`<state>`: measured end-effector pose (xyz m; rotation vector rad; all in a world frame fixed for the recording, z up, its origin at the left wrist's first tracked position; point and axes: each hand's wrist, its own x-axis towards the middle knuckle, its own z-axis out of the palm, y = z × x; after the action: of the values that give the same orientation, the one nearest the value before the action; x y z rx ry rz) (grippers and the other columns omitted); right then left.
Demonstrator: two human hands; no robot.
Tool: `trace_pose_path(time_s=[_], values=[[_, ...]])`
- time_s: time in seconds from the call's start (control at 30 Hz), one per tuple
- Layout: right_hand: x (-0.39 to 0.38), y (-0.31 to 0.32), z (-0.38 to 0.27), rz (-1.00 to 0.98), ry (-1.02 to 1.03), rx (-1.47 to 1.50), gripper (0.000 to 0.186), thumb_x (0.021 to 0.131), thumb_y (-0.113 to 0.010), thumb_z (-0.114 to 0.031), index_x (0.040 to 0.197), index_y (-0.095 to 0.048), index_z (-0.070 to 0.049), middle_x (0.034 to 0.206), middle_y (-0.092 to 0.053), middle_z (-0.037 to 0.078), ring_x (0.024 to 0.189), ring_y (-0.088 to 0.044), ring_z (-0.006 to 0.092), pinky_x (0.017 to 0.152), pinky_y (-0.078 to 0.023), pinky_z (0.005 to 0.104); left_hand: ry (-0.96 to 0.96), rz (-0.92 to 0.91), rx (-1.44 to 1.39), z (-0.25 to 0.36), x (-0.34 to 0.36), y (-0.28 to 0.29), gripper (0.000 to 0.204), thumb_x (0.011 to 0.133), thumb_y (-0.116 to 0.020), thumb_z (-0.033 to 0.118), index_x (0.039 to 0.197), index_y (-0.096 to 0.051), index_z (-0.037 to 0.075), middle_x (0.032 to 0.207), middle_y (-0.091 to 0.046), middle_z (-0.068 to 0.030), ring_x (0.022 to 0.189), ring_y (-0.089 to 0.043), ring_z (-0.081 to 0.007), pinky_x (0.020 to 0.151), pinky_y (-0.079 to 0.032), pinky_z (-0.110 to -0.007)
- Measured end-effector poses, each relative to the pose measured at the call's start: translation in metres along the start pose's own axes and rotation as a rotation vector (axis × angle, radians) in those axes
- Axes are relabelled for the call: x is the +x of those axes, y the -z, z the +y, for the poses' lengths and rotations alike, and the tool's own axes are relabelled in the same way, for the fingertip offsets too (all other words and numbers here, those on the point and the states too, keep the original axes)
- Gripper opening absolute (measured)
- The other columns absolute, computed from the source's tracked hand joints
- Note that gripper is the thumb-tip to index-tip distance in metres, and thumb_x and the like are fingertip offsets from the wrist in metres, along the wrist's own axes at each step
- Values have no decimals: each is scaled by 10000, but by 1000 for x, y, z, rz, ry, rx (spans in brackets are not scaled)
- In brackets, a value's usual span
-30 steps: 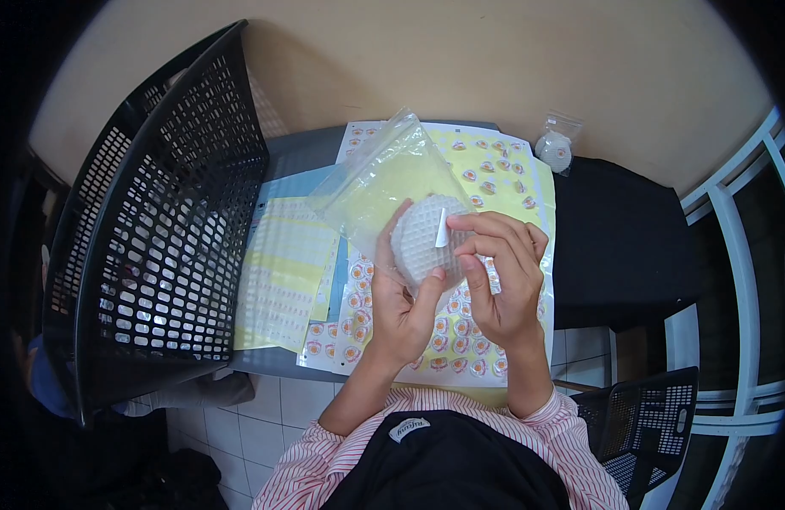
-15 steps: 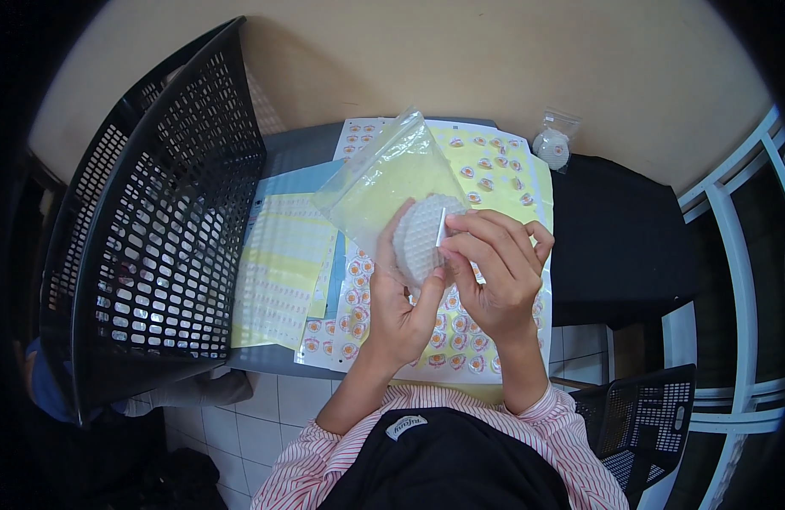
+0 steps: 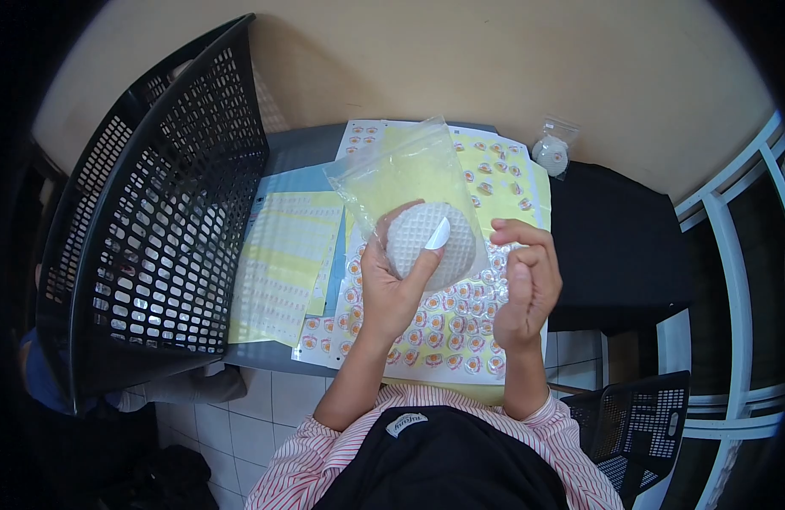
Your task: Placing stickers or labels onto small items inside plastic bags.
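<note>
My left hand (image 3: pixel 391 289) grips a clear zip bag (image 3: pixel 397 170) with a round white waffle-textured pad (image 3: pixel 414 259) inside. Its thumb presses a small shiny white label (image 3: pixel 438 234) against the pad's face. Just to the right hovers my right hand (image 3: pixel 529 285), fingers loosely curled and apart, with nothing visible in them. Beneath both hands lie sheets of round stickers (image 3: pixel 460 327) on white and yellow backing; sticker gaps show on the upper right part.
A tall black perforated basket (image 3: pixel 167 204) stands at the left beside yellow-white label sheets (image 3: pixel 278 272). Another bagged white pad (image 3: pixel 551 153) sits at the back right, by a black cloth-covered surface (image 3: pixel 614 238). A second black basket (image 3: pixel 639 433) is low at the right.
My right hand has let go of the small white label and drawn away to the right. My left thumb has moved onto the label, and the pad's face has turned more toward me.
</note>
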<state>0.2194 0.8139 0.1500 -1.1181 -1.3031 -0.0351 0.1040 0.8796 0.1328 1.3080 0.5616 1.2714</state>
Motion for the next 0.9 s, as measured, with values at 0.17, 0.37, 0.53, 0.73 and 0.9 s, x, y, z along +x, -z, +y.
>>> trace_pose_path(time_s=[0.17, 0.37, 0.53, 0.73, 0.9], values=[[1, 27, 11, 213, 99, -168, 198, 797, -460, -105, 618, -494, -27, 766, -606, 114, 712, -540, 193, 686, -376, 291, 67, 4, -150, -1, 0, -3, 279, 786, -541, 66, 1046, -481, -15, 917, -569, -76, 838, -537, -110, 750, -432, -245], [-15, 97, 36, 474, -62, -572, 97, 660, -677, -6, 703, -604, -52, 840, -616, 66, 785, -562, 149, 712, -434, 263, 102, 21, -185, -5, 4, -3, 237, 827, -519, 129, 1014, -503, -15, 897, -575, -65, 808, -533, -86, 714, -435, -226], [-40, 142, 53, 435, -137, -976, 39, 726, -630, -66, 761, -640, -80, 803, -643, 31, 784, -580, 151, 751, -398, 288, 146, 6, -232, -5, 7, -5, 214, 822, -524, 136, 973, -525, -16, 871, -577, -59, 785, -530, -79, 694, -431, -214], [-49, 165, 50, 498, -358, -1262, 436, 686, -611, 4, 1106, -516, -61, 1223, -424, 103, 944, -540, 239, 836, -415, 366, 213, -78, -161, -5, 7, -12, 181, 811, -534, 128, 930, -537, -9, 843, -579, -53, 747, -530, -79, 682, -430, -220], [-17, 100, 26, 307, -295, -420, 563, 658, -654, -16, 1172, -425, -22, 1228, -386, 152, 996, -499, 209, 843, -410, 337, 136, -136, -109, -9, 3, -21, 176, 805, -543, 116, 923, -539, -14, 841, -581, -55, 753, -531, -86, 684, -426, -227]])
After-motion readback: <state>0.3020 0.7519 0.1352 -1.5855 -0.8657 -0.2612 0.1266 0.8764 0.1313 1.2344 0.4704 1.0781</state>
